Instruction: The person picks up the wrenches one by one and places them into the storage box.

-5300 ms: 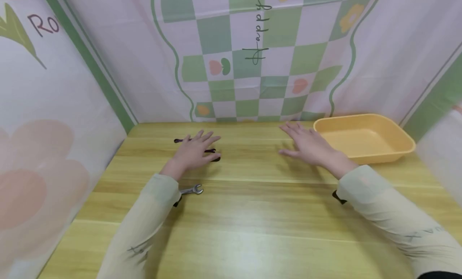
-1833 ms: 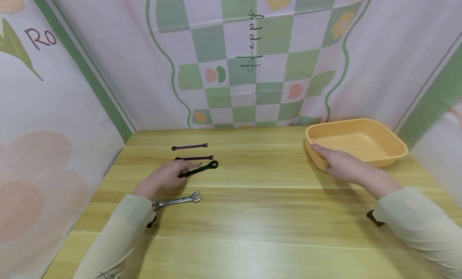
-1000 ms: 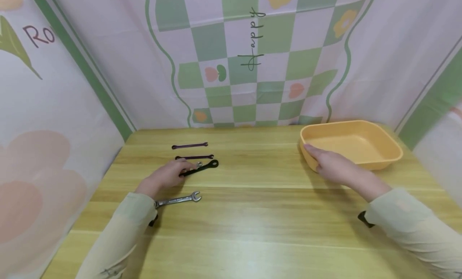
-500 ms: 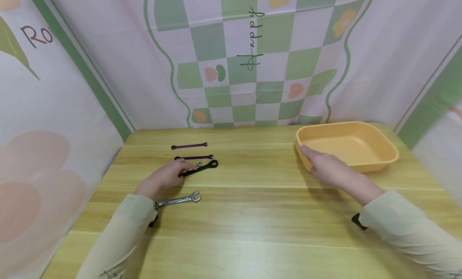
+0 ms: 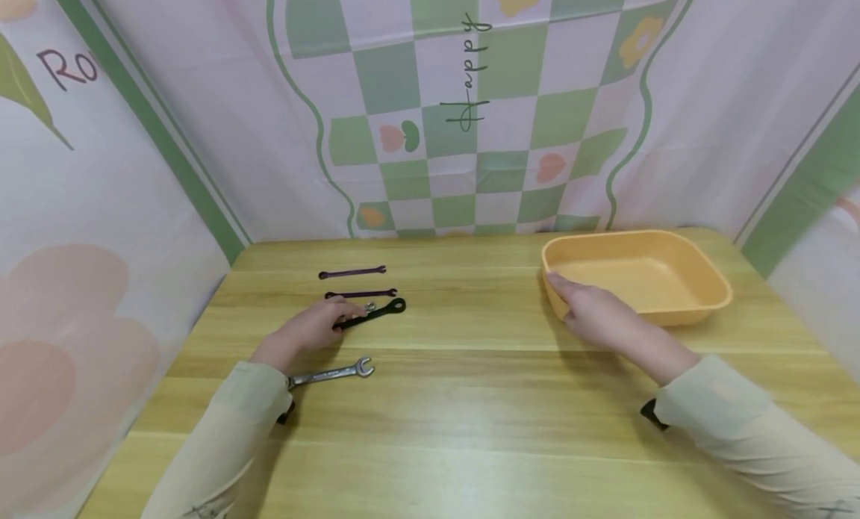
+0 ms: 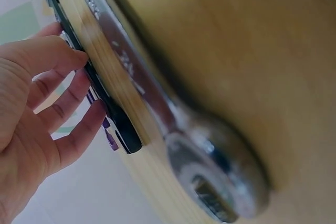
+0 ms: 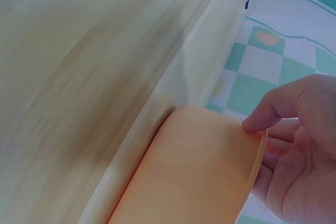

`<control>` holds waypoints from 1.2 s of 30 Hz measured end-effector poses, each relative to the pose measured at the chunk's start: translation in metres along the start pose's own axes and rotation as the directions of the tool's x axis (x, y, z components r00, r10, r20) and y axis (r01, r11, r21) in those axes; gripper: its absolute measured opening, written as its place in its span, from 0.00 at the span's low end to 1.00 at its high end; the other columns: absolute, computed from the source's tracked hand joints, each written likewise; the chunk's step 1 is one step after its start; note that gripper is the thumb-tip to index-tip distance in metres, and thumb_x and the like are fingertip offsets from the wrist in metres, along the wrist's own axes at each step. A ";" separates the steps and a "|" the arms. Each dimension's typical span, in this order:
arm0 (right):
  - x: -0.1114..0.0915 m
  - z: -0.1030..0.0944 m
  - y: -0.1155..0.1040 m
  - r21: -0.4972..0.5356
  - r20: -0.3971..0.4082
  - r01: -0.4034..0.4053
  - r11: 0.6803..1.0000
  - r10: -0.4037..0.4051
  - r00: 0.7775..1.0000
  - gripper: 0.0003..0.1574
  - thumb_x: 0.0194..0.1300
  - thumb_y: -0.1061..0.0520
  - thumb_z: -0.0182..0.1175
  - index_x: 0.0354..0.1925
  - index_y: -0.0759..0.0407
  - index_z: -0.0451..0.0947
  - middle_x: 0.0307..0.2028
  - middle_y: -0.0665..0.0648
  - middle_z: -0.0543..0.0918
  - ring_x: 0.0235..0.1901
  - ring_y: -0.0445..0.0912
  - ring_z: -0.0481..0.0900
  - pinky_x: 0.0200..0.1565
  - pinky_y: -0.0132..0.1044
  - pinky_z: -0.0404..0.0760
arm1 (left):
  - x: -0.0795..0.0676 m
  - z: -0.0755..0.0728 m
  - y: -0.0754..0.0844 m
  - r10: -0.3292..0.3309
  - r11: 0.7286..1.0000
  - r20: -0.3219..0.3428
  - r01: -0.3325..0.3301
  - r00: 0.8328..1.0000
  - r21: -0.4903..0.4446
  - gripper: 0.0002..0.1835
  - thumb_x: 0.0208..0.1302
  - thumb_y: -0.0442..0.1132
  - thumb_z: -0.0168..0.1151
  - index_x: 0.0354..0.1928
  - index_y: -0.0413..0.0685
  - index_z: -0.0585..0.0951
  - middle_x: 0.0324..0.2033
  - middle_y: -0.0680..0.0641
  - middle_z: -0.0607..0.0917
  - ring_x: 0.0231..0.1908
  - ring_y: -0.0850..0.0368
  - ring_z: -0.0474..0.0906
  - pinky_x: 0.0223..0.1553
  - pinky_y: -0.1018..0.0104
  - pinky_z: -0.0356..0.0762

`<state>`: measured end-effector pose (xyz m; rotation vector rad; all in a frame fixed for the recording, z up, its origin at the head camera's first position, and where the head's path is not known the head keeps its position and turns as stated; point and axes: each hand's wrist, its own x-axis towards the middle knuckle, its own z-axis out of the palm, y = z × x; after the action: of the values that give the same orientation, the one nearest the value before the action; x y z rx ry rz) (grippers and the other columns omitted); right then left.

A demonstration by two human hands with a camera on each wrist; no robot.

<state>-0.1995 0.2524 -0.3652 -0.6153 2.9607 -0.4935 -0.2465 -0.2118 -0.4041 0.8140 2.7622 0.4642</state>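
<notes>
My left hand (image 5: 304,326) pinches a black wrench (image 5: 378,314) by its near end, thumb against one side and fingers on the other in the left wrist view. The wrench's ring end points right. A small silver wrench end (image 5: 370,307) shows just behind it, the remainder hidden by my fingers. On the right, my right hand (image 5: 598,310) grips the left end of a yellow plastic bin (image 5: 631,236), thumb outside and fingers over the rim in the right wrist view. Nothing is visible inside the bin.
Two thin purple wrenches (image 5: 352,272) lie behind my left hand. A larger silver combination wrench (image 5: 331,373) lies nearer, its left end under my wrist. Patterned cloth (image 5: 457,168) walls the wooden table (image 5: 470,399) at the back and sides.
My left hand has come down from above the wrenches onto the black one, then stayed there. My right hand has taken the bin's rim and slid the bin left and slightly nearer.
</notes>
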 end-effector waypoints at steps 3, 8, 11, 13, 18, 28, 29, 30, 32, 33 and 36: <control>0.001 0.003 -0.003 0.009 -0.012 0.011 1.000 -0.011 1.000 0.45 0.62 0.73 0.56 0.75 0.76 0.55 0.70 0.76 0.64 0.20 0.45 0.68 0.30 0.40 0.74 | 0.000 0.000 0.000 -0.006 1.000 0.004 0.006 1.000 -0.001 0.30 0.63 0.19 0.57 0.66 0.44 0.79 0.63 0.38 0.77 0.62 0.38 0.73 0.60 0.45 0.75; 0.001 0.007 -0.011 0.033 -0.024 0.017 0.999 -0.017 1.000 0.44 0.63 0.72 0.55 0.75 0.76 0.55 0.59 0.77 0.76 0.14 0.41 0.58 0.22 0.36 0.68 | 0.000 0.000 0.001 -0.021 1.000 0.006 0.021 1.000 -0.013 0.30 0.63 0.19 0.57 0.66 0.45 0.79 0.62 0.38 0.77 0.61 0.38 0.75 0.59 0.45 0.76; 0.002 0.009 -0.015 0.040 -0.032 0.022 0.999 -0.021 0.999 0.43 0.64 0.72 0.56 0.75 0.76 0.55 0.34 0.66 0.80 0.13 0.40 0.57 0.20 0.35 0.66 | -0.001 0.000 0.001 -0.022 1.000 0.006 0.022 1.000 -0.019 0.30 0.63 0.19 0.57 0.66 0.45 0.79 0.61 0.37 0.77 0.58 0.40 0.76 0.57 0.46 0.78; 0.004 0.011 -0.018 0.034 -0.045 0.033 0.999 -0.032 0.999 0.43 0.64 0.72 0.56 0.75 0.76 0.56 0.24 0.56 0.72 0.13 0.40 0.57 0.20 0.35 0.66 | -0.001 -0.001 0.002 -0.021 1.000 0.006 0.021 1.000 -0.023 0.31 0.62 0.18 0.57 0.66 0.45 0.79 0.60 0.37 0.78 0.56 0.41 0.77 0.56 0.47 0.79; 0.007 0.014 -0.024 0.025 -0.078 0.056 0.998 -0.054 0.996 0.42 0.63 0.72 0.57 0.73 0.77 0.59 0.35 0.69 0.81 0.14 0.41 0.59 0.21 0.35 0.66 | -0.001 -0.001 0.001 -0.011 1.000 0.001 0.011 1.000 -0.025 0.31 0.62 0.18 0.57 0.66 0.45 0.80 0.59 0.37 0.78 0.55 0.42 0.77 0.55 0.48 0.79; 0.011 0.019 -0.035 0.045 -0.085 0.070 0.997 -0.066 0.994 0.42 0.63 0.72 0.57 0.73 0.76 0.59 0.42 0.72 0.83 0.13 0.39 0.57 0.19 0.33 0.65 | 0.000 0.001 -0.003 -0.009 1.000 -0.003 0.009 1.000 -0.025 0.31 0.61 0.19 0.57 0.66 0.45 0.79 0.61 0.37 0.78 0.56 0.42 0.77 0.55 0.47 0.78; 0.012 0.020 -0.036 0.042 -0.089 0.076 0.996 -0.072 0.993 0.41 0.63 0.72 0.57 0.73 0.76 0.60 0.37 0.70 0.82 0.13 0.39 0.57 0.19 0.33 0.65 | 0.000 0.001 -0.004 -0.007 1.000 -0.003 0.007 1.000 -0.025 0.31 0.62 0.19 0.57 0.66 0.45 0.79 0.61 0.37 0.78 0.56 0.41 0.77 0.55 0.47 0.78; 0.012 0.021 -0.037 0.039 -0.097 0.084 0.996 -0.080 0.992 0.41 0.63 0.72 0.57 0.73 0.76 0.60 0.37 0.70 0.82 0.13 0.39 0.57 0.19 0.32 0.65 | 0.000 0.001 -0.004 -0.004 1.000 -0.004 0.004 1.000 -0.026 0.31 0.62 0.19 0.58 0.66 0.45 0.79 0.60 0.37 0.78 0.56 0.41 0.77 0.55 0.47 0.79; 0.014 0.022 -0.038 0.036 -0.107 0.098 0.995 -0.094 0.990 0.41 0.63 0.72 0.58 0.73 0.76 0.61 0.40 0.71 0.82 0.13 0.39 0.57 0.18 0.32 0.65 | 0.000 0.001 -0.004 -0.001 1.000 -0.006 0.001 1.000 -0.028 0.30 0.61 0.19 0.58 0.66 0.44 0.79 0.60 0.37 0.79 0.55 0.41 0.77 0.54 0.47 0.79; 0.014 0.023 -0.039 0.036 -0.109 0.102 0.994 -0.097 0.989 0.41 0.63 0.73 0.58 0.73 0.76 0.61 0.46 0.74 0.82 0.12 0.38 0.56 0.18 0.32 0.64 | 0.000 0.001 -0.003 0.001 1.000 -0.007 -0.001 1.000 -0.030 0.30 0.61 0.19 0.58 0.66 0.44 0.79 0.59 0.37 0.79 0.55 0.41 0.78 0.54 0.47 0.79; 0.016 0.026 -0.041 0.033 -0.111 0.112 0.993 -0.108 0.988 0.40 0.63 0.73 0.57 0.73 0.76 0.60 0.62 0.76 0.75 0.12 0.38 0.56 0.17 0.31 0.64 | 0.001 0.000 -0.003 0.001 1.000 -0.006 -0.001 1.000 -0.030 0.30 0.61 0.19 0.58 0.66 0.44 0.79 0.59 0.37 0.79 0.55 0.41 0.78 0.53 0.48 0.79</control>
<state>-0.1948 0.2032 -0.3765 -0.7747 3.0225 -0.6121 -0.2485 -0.2136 -0.4056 0.8077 2.7538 0.5082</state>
